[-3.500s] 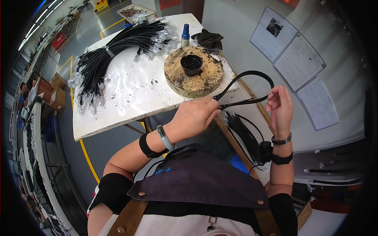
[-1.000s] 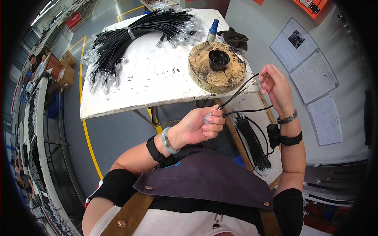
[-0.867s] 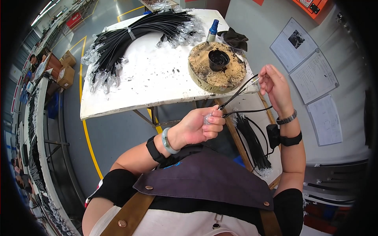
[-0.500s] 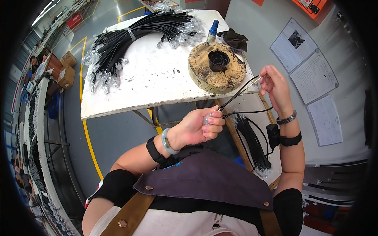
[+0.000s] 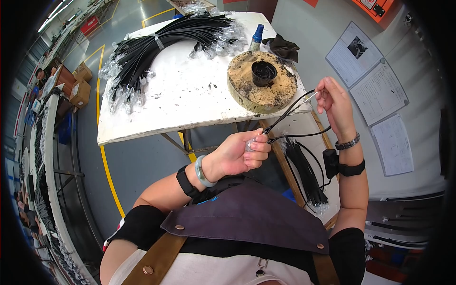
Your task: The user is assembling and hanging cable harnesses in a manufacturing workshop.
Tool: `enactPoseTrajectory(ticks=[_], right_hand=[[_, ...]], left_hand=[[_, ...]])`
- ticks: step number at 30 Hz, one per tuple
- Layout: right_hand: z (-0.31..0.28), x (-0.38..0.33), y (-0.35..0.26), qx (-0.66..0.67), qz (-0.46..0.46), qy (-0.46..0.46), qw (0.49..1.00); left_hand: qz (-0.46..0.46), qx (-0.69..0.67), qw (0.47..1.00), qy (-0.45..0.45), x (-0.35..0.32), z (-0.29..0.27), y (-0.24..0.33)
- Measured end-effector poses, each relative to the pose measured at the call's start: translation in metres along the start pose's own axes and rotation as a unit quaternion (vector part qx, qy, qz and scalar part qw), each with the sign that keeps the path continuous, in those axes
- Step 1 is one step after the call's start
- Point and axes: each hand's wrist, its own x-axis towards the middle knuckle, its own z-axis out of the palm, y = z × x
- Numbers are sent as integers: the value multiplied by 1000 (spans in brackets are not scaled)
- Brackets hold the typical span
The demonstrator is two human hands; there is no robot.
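Note:
My left hand is closed around a black cable, with a clear plastic wrapping showing between its fingers. The cable loops out from that fist towards my right hand. Between thumb and forefinger, my right hand pinches a thin pale stick, which slants down and left along the cable. Whether these fingers also grip the cable is not clear. Beyond both hands, a small black-smeared cup sits in the middle of a round, stained tan block on the white table.
A bundle of black cables with plastic-wrapped ends lies across the table. Behind the block are a blue-capped bottle and a dark cloth. More cables rest on a lower wooden-edged shelf. Paper sheets hang on the right wall.
My right hand has moved slightly up and to the right with the stick. My left hand is almost where it was, still closed around the cable.

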Motion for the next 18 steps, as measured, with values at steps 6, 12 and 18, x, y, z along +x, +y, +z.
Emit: enactPoseTrajectory(ticks=[6, 12, 18], right_hand=[[3, -1, 1, -14, 1, 0, 1000], [-4, 7, -4, 37, -22, 11, 999], [0, 42, -8, -53, -98, 76, 991]], left_hand=[[4, 3, 1000, 1, 0, 0, 0], [14, 23, 1000, 3, 1, -5, 1], [33, 15, 998, 57, 0, -14, -1]])
